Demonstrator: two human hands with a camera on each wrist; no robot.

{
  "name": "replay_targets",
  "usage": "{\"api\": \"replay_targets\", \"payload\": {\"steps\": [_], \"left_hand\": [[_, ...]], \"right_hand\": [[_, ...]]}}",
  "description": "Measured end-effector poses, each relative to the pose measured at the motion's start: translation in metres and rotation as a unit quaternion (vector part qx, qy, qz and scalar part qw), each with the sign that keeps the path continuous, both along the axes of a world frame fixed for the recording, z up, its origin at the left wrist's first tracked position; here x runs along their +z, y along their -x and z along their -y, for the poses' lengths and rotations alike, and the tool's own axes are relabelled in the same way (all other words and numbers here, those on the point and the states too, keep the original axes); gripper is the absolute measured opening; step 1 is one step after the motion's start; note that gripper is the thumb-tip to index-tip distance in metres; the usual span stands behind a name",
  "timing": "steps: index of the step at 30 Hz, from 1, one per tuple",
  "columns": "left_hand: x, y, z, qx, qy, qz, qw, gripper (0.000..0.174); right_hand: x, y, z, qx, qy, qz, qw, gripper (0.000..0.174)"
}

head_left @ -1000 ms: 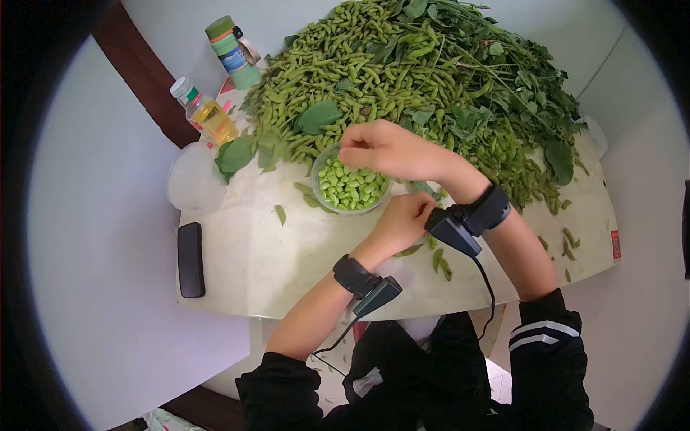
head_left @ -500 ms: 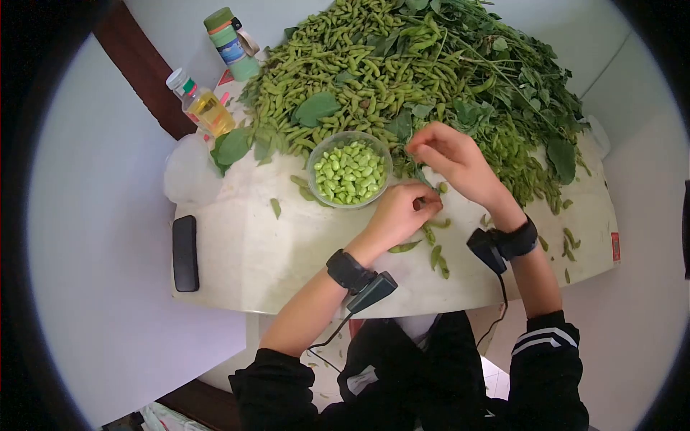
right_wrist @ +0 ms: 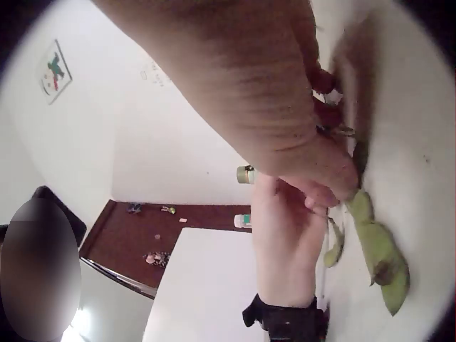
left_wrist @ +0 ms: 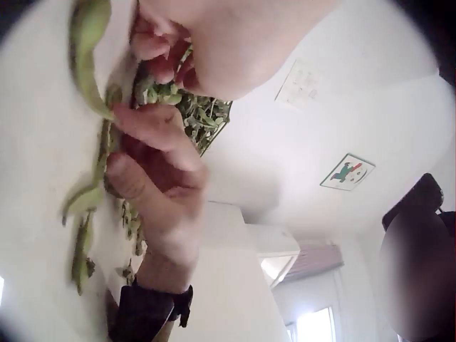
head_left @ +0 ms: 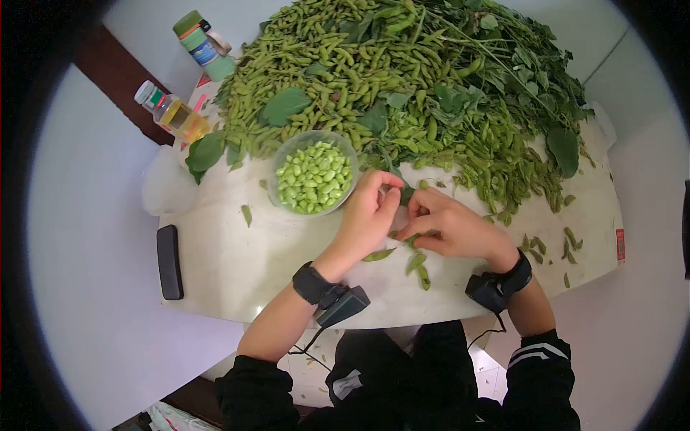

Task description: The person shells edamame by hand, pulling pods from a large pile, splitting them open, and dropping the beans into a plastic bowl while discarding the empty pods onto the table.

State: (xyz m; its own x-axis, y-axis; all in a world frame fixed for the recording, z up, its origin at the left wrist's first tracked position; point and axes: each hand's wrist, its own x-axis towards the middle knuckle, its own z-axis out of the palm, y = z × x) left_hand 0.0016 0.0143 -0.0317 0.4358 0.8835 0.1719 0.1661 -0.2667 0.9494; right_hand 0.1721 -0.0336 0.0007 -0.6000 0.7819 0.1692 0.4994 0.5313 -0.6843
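Beside the clear round bowl of shelled green beans, my left hand hovers with curled fingers, its tips close to a dark leaf. I cannot tell whether it holds anything. My right hand is low over the table just right of it, thumb and forefinger pinching at a green soybean pod, mostly hidden by the fingers. Nearer the front edge lie loose pods and a single pod. In the right wrist view a plump pod with a brown spot reaches my right fingertips.
A large heap of soybean pods with leafy stalks covers the back of the table. On the left stand a green flask, a bottle of yellow liquid, a whitish translucent container and a black phone.
My right hand has come from over the bean bowl rightward and down to the loose pods. My left hand has lifted its curled fingers beside the bowl. The head view has shifted slightly.
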Motion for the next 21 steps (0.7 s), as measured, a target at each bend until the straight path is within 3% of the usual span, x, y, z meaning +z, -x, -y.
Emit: {"api": "replay_targets", "payload": {"steps": [1,4,5,7,9,11,12,14,17,21], "left_hand": [[0.001,0.0,0.001,-0.003,0.04,0.008,0.999,0.011],[0.004,0.002,0.001,-0.016,0.046,0.001,0.999,0.012],[0.004,0.002,0.0,-0.017,0.047,0.001,0.999,0.012],[0.002,0.001,-0.001,-0.018,0.049,0.0,0.999,0.011],[0.001,0.002,-0.001,-0.018,0.056,0.017,0.998,0.011],[0.003,0.0,-0.001,-0.013,0.061,0.026,0.998,0.011],[0.004,0.0,-0.001,-0.008,0.065,0.034,0.997,0.011],[0.001,0.0,-0.001,-0.008,0.059,0.03,0.998,0.011],[0.004,0.001,0.0,-0.013,0.06,0.022,0.998,0.01],[0.004,0.003,-0.001,-0.03,0.037,-0.024,0.999,0.012]], "right_hand": [[0.0,-0.004,0.0,-0.004,0.002,-0.002,1.0,0.026],[0.002,-0.02,-0.002,-0.156,-0.116,0.087,0.977,0.017],[0.003,-0.023,-0.003,-0.158,-0.113,0.086,0.977,0.017],[0.009,-0.028,-0.005,-0.268,-0.173,0.1,0.942,0.015],[0.013,-0.025,-0.005,-0.265,-0.179,0.063,0.945,0.012],[0.014,-0.018,-0.002,-0.169,-0.097,0.0,0.981,0.012],[0.013,-0.012,0.0,-0.166,-0.097,0.0,0.981,0.012],[0.011,0.005,0.008,-0.044,-0.059,-0.025,0.997,0.02],[-0.01,0.023,0.01,0.014,-0.099,-0.012,0.995,0.021],[-0.01,0.027,0.011,-0.039,-0.127,-0.013,0.991,0.015]]}}
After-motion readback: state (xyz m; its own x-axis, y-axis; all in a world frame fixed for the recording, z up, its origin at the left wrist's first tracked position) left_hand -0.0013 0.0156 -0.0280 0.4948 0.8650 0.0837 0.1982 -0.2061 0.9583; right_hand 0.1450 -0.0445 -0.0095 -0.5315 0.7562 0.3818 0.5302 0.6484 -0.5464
